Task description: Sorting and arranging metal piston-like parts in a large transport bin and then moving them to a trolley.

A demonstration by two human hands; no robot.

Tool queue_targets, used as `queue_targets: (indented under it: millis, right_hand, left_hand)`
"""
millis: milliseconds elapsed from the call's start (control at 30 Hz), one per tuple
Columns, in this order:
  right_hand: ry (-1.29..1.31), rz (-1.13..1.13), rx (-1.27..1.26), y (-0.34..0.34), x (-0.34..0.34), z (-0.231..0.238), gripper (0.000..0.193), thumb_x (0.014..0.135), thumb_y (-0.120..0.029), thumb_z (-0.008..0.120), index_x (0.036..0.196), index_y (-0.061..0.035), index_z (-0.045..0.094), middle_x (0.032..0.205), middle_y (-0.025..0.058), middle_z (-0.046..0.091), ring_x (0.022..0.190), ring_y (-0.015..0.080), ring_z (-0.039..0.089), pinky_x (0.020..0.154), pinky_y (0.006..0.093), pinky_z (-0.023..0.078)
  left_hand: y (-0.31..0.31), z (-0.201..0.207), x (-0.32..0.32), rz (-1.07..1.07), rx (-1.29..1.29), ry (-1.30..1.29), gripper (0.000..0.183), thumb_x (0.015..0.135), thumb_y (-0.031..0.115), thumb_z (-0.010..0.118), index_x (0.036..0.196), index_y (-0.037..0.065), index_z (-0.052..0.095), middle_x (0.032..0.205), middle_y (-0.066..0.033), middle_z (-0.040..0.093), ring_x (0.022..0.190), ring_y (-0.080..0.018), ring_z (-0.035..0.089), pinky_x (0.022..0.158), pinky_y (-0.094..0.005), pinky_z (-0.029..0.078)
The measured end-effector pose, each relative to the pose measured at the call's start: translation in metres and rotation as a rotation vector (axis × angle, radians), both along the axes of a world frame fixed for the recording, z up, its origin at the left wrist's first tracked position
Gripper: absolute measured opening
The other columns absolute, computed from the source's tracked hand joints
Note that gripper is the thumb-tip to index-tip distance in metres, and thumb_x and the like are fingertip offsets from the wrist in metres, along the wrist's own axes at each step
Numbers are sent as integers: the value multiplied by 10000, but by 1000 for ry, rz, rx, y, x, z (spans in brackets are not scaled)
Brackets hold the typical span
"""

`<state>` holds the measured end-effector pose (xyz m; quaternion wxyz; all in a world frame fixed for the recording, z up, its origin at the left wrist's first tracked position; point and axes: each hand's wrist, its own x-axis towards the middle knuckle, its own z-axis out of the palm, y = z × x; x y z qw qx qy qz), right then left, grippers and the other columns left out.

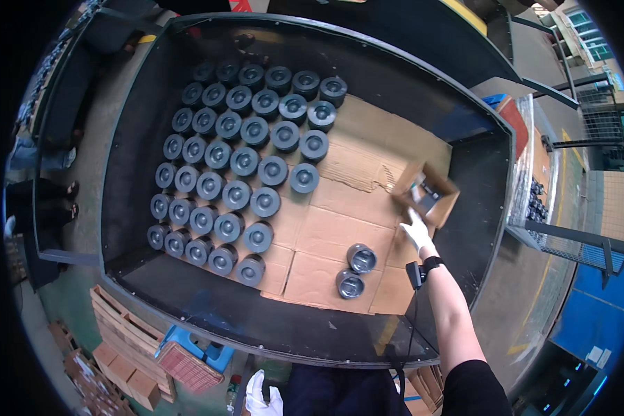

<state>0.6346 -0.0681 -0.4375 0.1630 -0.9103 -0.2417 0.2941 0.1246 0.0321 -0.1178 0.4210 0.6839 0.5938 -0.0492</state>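
Observation:
In a white glove, my right hand [417, 231] reaches far into the large dark bin and grips the near edge of a small open cardboard box [448, 208]. The box is tilted and slightly blurred; a dark item with a pale part shows inside, its kind unclear. My left hand [262, 396], also gloved, is outside the bin by the near wall, fingers apart and nothing in them. Nearest my right hand are two pistons [361, 258] with hollow, shiny sides showing. Many dark grey pistons [244, 161] stand in rows at the bin's left.
The bin's near wall [277, 343] lies between my body and the pistons. Flattened cardboard [333, 239] lines its floor. Outside at lower left are a blue stool [218, 357], a wooden pallet [128, 333] and brown boxes [140, 388]. A person's feet [73, 201] show at left.

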Motion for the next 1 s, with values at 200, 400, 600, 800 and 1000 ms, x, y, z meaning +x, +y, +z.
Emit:
queue_targets:
  millis: [200, 400, 600, 800, 1000]
  right_hand:
    - [136, 170, 127, 112, -72, 25, 664, 892, -438, 619, 1422, -67, 472, 1421, 224, 493, 1334, 359, 460, 1098, 407, 385]
    - [1024, -631, 441, 231, -122, -11, 665, 907, -326, 661, 1469, -104, 385, 1344, 200, 542, 1007, 372, 649, 857, 441, 556]
    - [1135, -870, 656, 278, -133, -58, 332, 884, 48, 465, 1215, 16, 467, 1189, 169, 540, 963, 364, 634, 867, 539, 595]
    - [1203, -743, 694, 190, -151, 2, 338, 867, 62, 450, 1204, 55, 462, 1148, 186, 545, 1008, 337, 623, 885, 470, 603]
    - [1368, -546, 501, 58, -191, 217, 480, 820, 90, 462, 1293, 15, 440, 1198, 170, 530, 1045, 320, 629, 855, 443, 609]
  left_hand:
    - [5, 3, -7, 14, 33, 27, 393, 913, 63, 595, 1300, 4, 557, 1273, -172, 608, 1191, -305, 561, 1050, -398, 419]
    - [9, -5, -19, 124, 51, -34, 354, 906, 34, 583, 1256, -19, 586, 1252, -182, 616, 1181, -309, 567, 1045, -400, 428]
    - [-9, -6, -43, 184, 57, 9, 340, 928, 61, 574, 1259, -16, 584, 1261, -183, 608, 1195, -305, 555, 1058, -402, 416]
    - [-26, 13, -24, 230, 60, -98, 346, 937, 70, 583, 1276, 2, 579, 1279, -171, 604, 1211, -287, 553, 1066, -391, 414]
    - [-43, 39, 0, 108, 506, -351, 335, 852, 11, 665, 1182, 15, 610, 1163, -179, 648, 1083, -340, 627, 943, -404, 504]
